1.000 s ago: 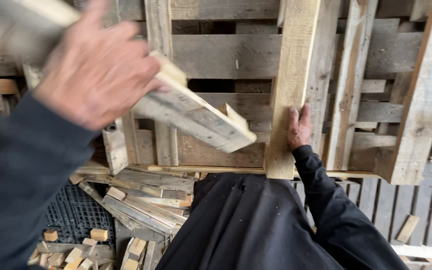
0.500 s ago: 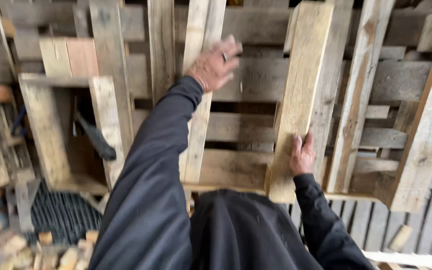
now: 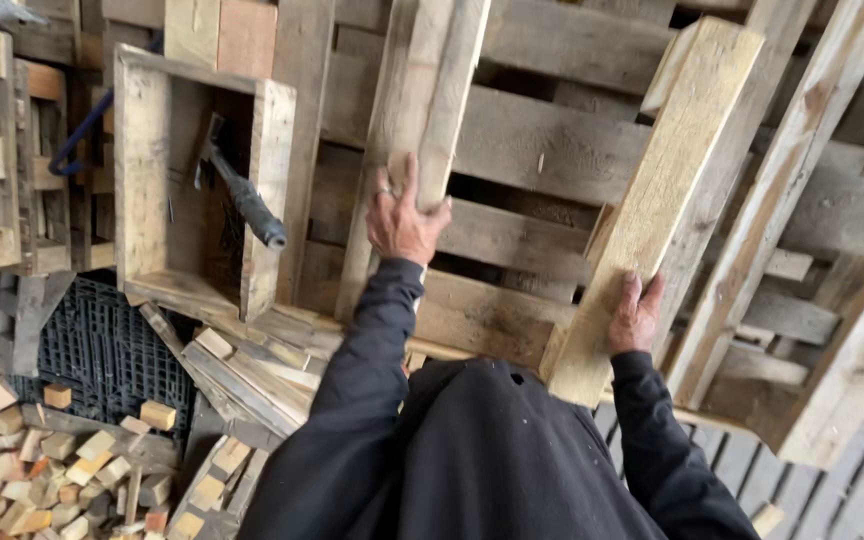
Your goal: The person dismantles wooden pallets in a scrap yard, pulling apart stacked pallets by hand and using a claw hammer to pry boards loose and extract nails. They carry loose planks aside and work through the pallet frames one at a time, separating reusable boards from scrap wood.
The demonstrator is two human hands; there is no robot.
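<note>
My left hand (image 3: 405, 218) reaches forward and grips a pale upright wooden board (image 3: 422, 110) that leans against a stack of pallets (image 3: 552, 150). My right hand (image 3: 636, 315) rests on the side of a thick light-coloured beam (image 3: 652, 200) that stands tilted against the same pallets; its fingers wrap the beam's right edge. Both sleeves are dark.
A wooden box frame (image 3: 197, 190) at the left holds a black-handled tool (image 3: 242, 195). Below it lie loose planks (image 3: 242, 370), a black plastic grid (image 3: 102, 350) and a heap of small wood blocks (image 3: 42, 470). More leaning boards (image 3: 782, 190) stand at the right.
My left hand, which held a short plank up close a second ago, has let it go and reached out to the upright board. My right hand stays on the beam.
</note>
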